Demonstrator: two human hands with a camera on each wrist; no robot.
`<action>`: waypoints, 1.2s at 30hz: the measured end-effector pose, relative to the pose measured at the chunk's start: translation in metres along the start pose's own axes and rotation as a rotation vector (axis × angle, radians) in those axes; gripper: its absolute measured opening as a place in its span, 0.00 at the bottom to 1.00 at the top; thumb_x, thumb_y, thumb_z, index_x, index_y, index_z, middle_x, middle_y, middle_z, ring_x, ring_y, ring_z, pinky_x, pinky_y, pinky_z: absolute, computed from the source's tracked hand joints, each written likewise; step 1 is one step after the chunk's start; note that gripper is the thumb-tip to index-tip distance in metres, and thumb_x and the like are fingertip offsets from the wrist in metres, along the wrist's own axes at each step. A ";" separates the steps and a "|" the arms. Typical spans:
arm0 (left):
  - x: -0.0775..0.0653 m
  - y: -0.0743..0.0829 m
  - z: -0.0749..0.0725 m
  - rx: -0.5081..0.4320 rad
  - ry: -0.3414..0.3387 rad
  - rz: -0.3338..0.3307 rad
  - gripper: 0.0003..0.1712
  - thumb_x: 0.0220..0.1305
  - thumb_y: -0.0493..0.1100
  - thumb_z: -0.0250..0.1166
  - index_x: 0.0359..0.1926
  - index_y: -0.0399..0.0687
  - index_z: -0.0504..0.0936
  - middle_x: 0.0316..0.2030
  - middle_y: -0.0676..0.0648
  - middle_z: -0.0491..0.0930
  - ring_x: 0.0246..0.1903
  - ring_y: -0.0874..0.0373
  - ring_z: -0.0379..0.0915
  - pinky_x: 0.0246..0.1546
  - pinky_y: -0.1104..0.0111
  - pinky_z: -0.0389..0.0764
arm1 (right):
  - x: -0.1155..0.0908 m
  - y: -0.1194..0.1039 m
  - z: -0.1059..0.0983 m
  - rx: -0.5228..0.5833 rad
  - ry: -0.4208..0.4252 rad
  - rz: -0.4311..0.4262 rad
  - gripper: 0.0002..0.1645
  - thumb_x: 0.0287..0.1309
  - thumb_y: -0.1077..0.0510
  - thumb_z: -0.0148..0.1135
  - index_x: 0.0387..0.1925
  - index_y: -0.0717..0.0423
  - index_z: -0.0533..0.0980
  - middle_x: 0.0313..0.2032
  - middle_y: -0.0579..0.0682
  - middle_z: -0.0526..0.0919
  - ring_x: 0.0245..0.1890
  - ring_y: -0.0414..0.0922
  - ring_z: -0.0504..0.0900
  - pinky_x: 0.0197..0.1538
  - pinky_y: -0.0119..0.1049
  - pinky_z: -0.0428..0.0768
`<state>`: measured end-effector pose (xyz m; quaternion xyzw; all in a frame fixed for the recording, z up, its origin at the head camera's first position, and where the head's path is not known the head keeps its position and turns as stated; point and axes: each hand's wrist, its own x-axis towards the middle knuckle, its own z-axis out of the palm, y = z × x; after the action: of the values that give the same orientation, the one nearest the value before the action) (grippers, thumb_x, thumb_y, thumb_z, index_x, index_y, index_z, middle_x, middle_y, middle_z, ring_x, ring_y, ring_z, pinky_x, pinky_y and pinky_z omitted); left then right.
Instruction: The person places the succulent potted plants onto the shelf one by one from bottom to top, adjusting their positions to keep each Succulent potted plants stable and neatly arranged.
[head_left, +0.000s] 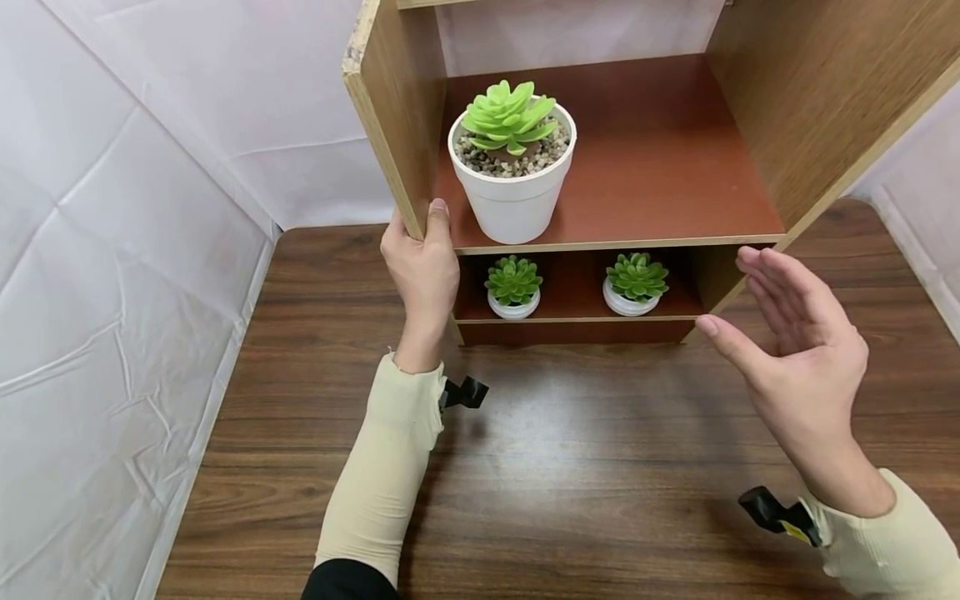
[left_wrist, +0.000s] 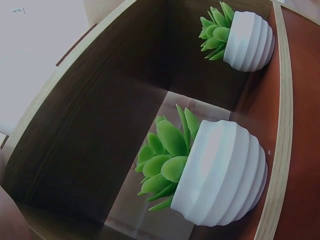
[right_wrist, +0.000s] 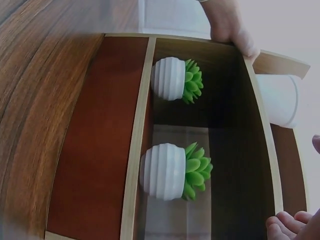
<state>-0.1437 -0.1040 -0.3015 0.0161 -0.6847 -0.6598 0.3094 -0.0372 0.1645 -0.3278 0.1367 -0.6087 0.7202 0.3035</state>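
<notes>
A wooden shelf unit [head_left: 615,242] with red-brown boards stands on the table. My left hand [head_left: 425,275] grips the lower front edge of its left side panel, the thumb on the inner side. To the right of the unit my right hand [head_left: 810,350] is raised, fingers extended and thumb spread, holding nothing. A large white pot [head_left: 513,204] with a green succulent and pebbles sits at the left of the middle shelf. On the lower shelf stand two small ribbed white pots with succulents, the left pot [left_wrist: 217,172] and the right pot [right_wrist: 167,172].
The brown wood-grain table [head_left: 570,467] stretches in front of the unit. White sheeting [head_left: 112,292] hangs at the left and behind. Each sleeve carries a small black camera mount, such as the right mount [head_left: 776,512].
</notes>
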 end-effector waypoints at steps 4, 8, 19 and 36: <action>0.000 0.001 0.000 -0.007 0.009 -0.008 0.11 0.60 0.30 0.56 0.21 0.37 0.70 0.12 0.51 0.59 0.13 0.60 0.53 0.18 0.72 0.57 | -0.001 -0.001 -0.003 -0.014 0.018 0.003 0.39 0.28 0.85 0.66 0.51 0.79 0.67 0.50 0.73 0.71 0.54 0.59 0.69 0.58 0.44 0.63; 0.001 0.001 -0.001 -0.009 0.011 -0.015 0.10 0.59 0.30 0.56 0.21 0.37 0.70 0.12 0.51 0.60 0.13 0.59 0.54 0.18 0.72 0.57 | -0.003 -0.002 -0.004 -0.058 0.032 0.009 0.38 0.29 0.84 0.66 0.51 0.79 0.67 0.49 0.72 0.71 0.54 0.59 0.69 0.58 0.42 0.63; 0.001 0.000 -0.002 -0.018 0.008 -0.018 0.10 0.60 0.30 0.55 0.21 0.37 0.70 0.11 0.50 0.59 0.13 0.59 0.52 0.17 0.72 0.56 | -0.006 0.003 -0.012 -0.140 0.082 0.024 0.37 0.29 0.84 0.66 0.50 0.77 0.69 0.48 0.70 0.73 0.53 0.58 0.70 0.58 0.41 0.64; 0.000 0.001 0.000 -0.006 -0.005 -0.039 0.07 0.60 0.30 0.56 0.25 0.33 0.73 0.12 0.50 0.60 0.14 0.59 0.53 0.19 0.71 0.58 | -0.016 0.011 -0.026 -0.361 0.149 0.090 0.35 0.33 0.81 0.67 0.51 0.73 0.71 0.49 0.66 0.74 0.53 0.53 0.72 0.57 0.38 0.66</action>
<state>-0.1431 -0.1044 -0.3006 0.0266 -0.6831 -0.6676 0.2947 -0.0267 0.1838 -0.3512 -0.0009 -0.7093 0.6204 0.3348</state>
